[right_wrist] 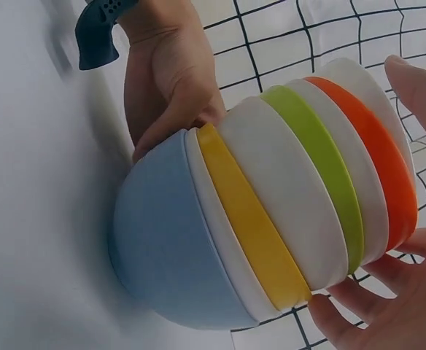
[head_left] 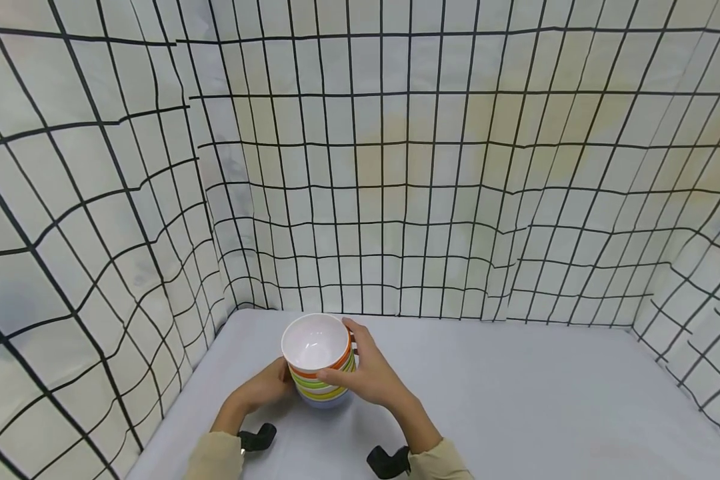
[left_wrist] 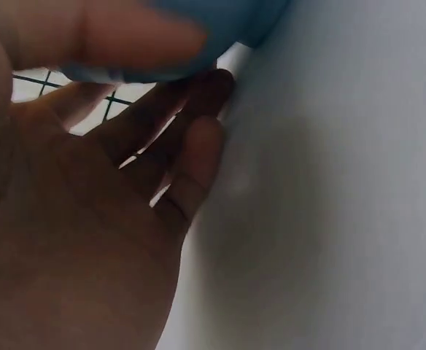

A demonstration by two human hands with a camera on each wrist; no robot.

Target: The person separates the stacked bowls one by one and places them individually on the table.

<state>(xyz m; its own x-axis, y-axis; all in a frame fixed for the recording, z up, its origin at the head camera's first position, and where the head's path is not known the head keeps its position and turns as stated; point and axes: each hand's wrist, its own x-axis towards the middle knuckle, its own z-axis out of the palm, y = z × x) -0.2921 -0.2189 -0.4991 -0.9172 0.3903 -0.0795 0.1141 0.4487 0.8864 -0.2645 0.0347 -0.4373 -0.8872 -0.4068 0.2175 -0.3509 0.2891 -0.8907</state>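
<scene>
A stack of nested bowls stands on the table, its white inside facing up. From the bottom, the right wrist view shows a blue bowl, then a yellow band, a green band and an orange band, with white between. My right hand grips the upper stack from the right, thumb on the near side and fingers behind. Low on the left, my left hand holds the blue bowl, its thumb along the side; some of its fingers are hidden in the head view.
A pale table extends far to the right of the stack. White walls with a black grid enclose it at the back, left and right. A black wrist mount sits by the left cuff, another by the right.
</scene>
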